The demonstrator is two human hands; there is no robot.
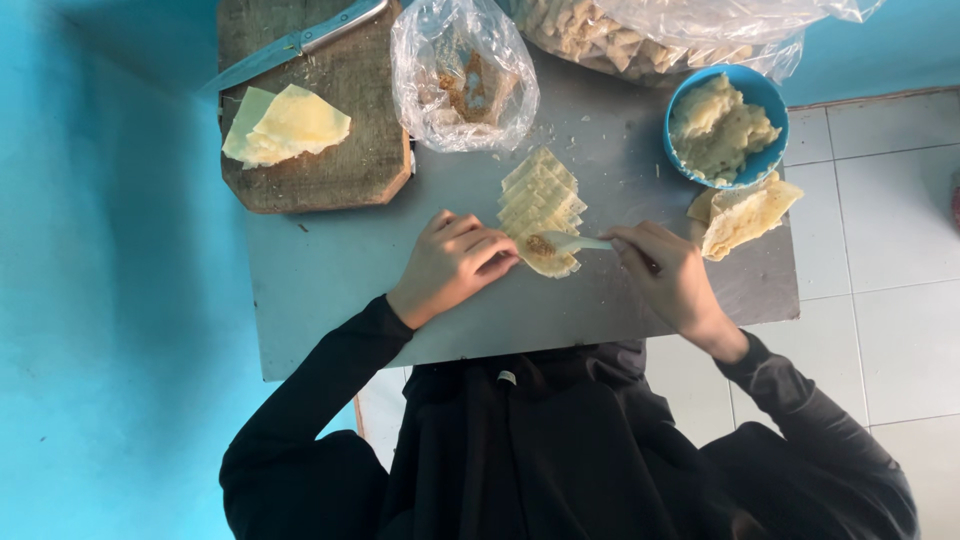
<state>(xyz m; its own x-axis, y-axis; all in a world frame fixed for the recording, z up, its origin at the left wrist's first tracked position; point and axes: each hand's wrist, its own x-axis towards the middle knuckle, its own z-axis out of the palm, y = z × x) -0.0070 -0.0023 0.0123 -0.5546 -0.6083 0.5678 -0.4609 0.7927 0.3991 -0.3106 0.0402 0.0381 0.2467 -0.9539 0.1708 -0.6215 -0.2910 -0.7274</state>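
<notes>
A: Because the wrappers [541, 205] overlap in a fanned row on the bench [330, 260], I read my left hand [455, 262] as steadying the nearest one, fingers pressed together on its edge.

B: And the right hand [668, 272]?

A: Fingers pinching a small spatula [578, 242]; its tip rests on that wrapper's filling, between both hands.
</notes>
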